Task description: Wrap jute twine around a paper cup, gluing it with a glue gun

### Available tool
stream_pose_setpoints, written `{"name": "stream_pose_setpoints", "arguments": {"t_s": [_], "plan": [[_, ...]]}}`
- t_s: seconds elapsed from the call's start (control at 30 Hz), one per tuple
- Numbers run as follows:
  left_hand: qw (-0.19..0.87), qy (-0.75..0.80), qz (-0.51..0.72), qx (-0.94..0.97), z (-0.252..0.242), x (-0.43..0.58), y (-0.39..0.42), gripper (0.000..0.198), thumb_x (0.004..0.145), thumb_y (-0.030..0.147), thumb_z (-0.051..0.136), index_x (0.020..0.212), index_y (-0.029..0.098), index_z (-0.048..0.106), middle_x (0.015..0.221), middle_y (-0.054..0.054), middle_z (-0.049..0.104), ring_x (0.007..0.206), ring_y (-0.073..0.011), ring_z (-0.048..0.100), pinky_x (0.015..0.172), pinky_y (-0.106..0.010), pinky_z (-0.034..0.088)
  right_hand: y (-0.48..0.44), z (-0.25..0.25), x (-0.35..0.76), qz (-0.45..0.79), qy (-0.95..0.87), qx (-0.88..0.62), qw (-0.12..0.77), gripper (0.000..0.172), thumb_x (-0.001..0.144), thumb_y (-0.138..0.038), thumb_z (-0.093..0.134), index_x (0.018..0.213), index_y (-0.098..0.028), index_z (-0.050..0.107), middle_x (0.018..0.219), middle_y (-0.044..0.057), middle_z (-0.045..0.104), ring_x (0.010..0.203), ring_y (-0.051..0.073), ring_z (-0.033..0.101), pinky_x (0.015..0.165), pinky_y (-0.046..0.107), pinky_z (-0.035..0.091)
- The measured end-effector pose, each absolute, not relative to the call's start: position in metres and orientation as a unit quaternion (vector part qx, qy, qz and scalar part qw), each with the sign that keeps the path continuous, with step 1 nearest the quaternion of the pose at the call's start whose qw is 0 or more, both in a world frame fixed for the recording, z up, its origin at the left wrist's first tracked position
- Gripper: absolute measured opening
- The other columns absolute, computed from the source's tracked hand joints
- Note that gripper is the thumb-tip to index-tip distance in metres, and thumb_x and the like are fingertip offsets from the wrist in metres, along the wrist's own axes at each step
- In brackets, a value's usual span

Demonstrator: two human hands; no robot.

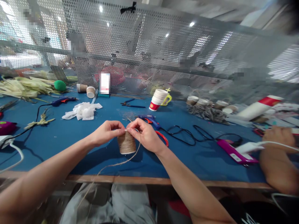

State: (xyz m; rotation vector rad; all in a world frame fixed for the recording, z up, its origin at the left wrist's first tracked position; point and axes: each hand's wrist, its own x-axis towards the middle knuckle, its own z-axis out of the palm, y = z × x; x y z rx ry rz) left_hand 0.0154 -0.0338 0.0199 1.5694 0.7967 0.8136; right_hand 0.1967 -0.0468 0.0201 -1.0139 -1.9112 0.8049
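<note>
Between my two hands hangs a paper cup wrapped in brown twine [126, 143], its white rim facing down and its other end up at my fingertips. My left hand [107, 132] pinches the cup's upper edge on the left. With thumb and fingers pressed together, my right hand [145, 133] grips the upper right edge by the twine. A loose strand of twine [116, 164] runs from my right fingers down over the table edge toward my lap. Just beyond my right hand lies a blue glue gun [149, 119], and red scissor handles [163, 137] show beside that wrist.
Stacked paper cups [157, 99], pliers [132, 103] and white crumpled tissue [82, 111] lie farther back on the blue table [105, 149]. Black cable [184, 133] leads to a purple power strip [235, 152]. Another person's arm [277, 158] rests at right. A perforated metal screen [149, 59] stands behind.
</note>
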Motion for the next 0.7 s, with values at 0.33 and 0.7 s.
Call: {"name": "stream_pose_setpoints", "arguments": {"t_s": [0.33, 0.7], "plan": [[0.545, 0.332, 0.363, 0.679, 0.0169, 0.0134, -0.0342, 0.019, 0.069, 0.030, 0.057, 0.070, 0.011, 0.056, 0.063, 0.002, 0.051, 0.061, -0.0086, 0.043, 0.062, -0.023, 0.035, -0.0471, 0.0231, 0.1976, 0.360, -0.750, -0.396, 0.389, 0.018, 0.078, -0.033, 0.056, 0.074, -0.019, 0.045, 0.083, 0.003, 0.059, 0.079, 0.014, 0.056, 0.074, 0.033, 0.046], [0.539, 0.332, 0.292, 0.717, 0.0248, 0.0138, -0.0319, 0.022, 0.070, 0.034, 0.058, 0.069, 0.012, 0.056, 0.063, 0.002, 0.052, 0.059, -0.0082, 0.043, 0.058, -0.021, 0.034, -0.0456, 0.0210, 0.1962, 0.345, -0.762, -0.403, 0.371, 0.017, 0.078, -0.031, 0.056, 0.072, -0.019, 0.046, 0.078, 0.002, 0.058, 0.073, 0.014, 0.056, 0.069, 0.030, 0.047]]}}
